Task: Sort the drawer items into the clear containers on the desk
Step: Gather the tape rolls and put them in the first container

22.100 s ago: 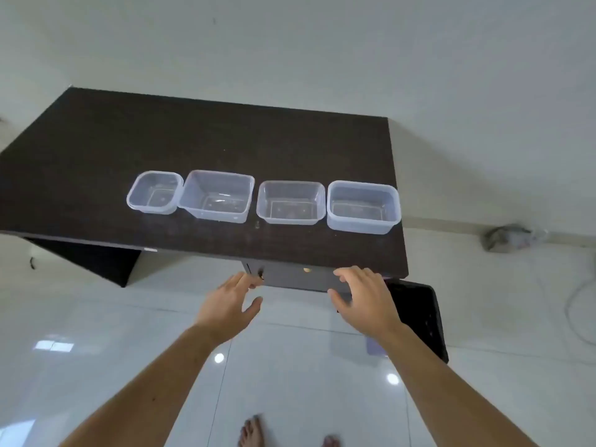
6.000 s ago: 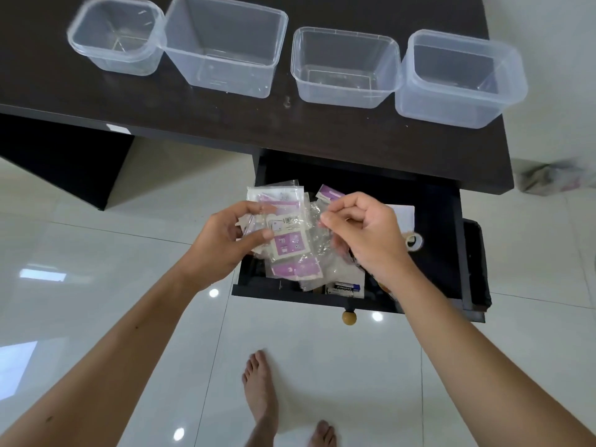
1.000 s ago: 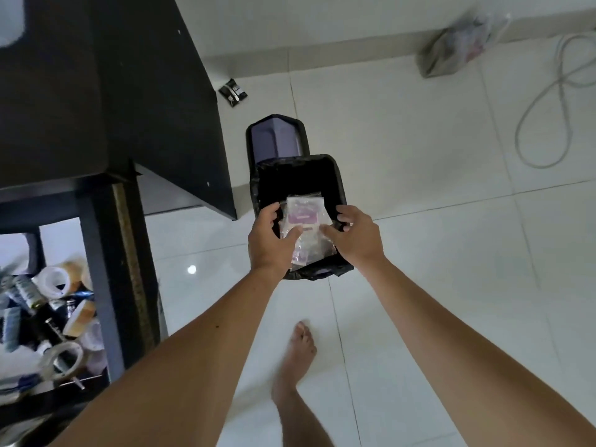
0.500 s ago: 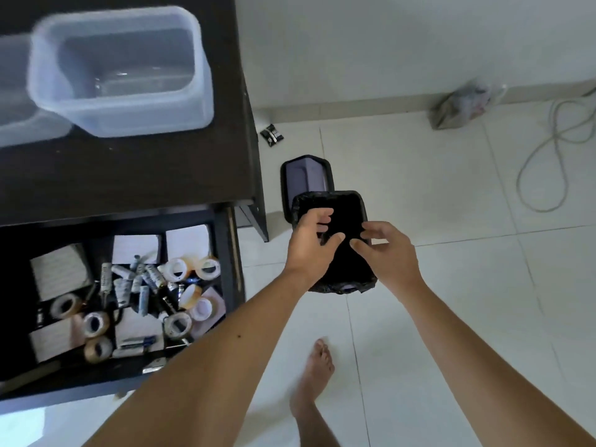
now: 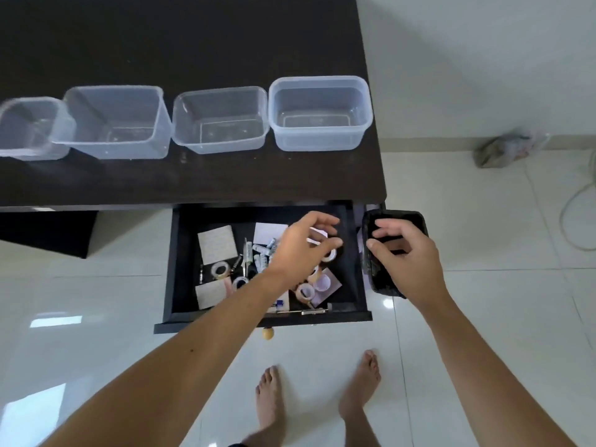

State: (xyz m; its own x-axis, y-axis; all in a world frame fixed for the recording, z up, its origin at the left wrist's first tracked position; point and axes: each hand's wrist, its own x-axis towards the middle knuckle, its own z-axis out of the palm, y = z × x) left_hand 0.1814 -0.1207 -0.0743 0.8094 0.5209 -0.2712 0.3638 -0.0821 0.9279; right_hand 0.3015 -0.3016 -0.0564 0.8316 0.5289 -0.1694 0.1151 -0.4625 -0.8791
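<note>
The dark drawer [image 5: 180, 269] is pulled open under the desk [image 5: 193, 185]. Inside lie several tape rolls [image 5: 220, 270], batteries [image 5: 263, 251] and paper cards [image 5: 216, 244]. Several clear containers stand in a row on the desk, all with nothing in them; the rightmost one [image 5: 319, 112] is nearest the desk corner. My left hand [image 5: 303, 250] hovers over the drawer's right half, fingers apart, holding nothing. My right hand [image 5: 403, 253] hangs over the black bin [image 5: 380, 279], fingers loosely curled and empty.
The black bin stands on the white tiled floor right of the drawer. A crumpled bag [image 5: 503, 150] and a cable [image 5: 577, 201] lie by the wall at the right. My bare feet [image 5: 271, 404] are below the drawer's knob [image 5: 267, 332].
The plastic packets I held over the bin a second ago are gone from my hands. My view has swung left to the drawer, and my left hand has moved over it.
</note>
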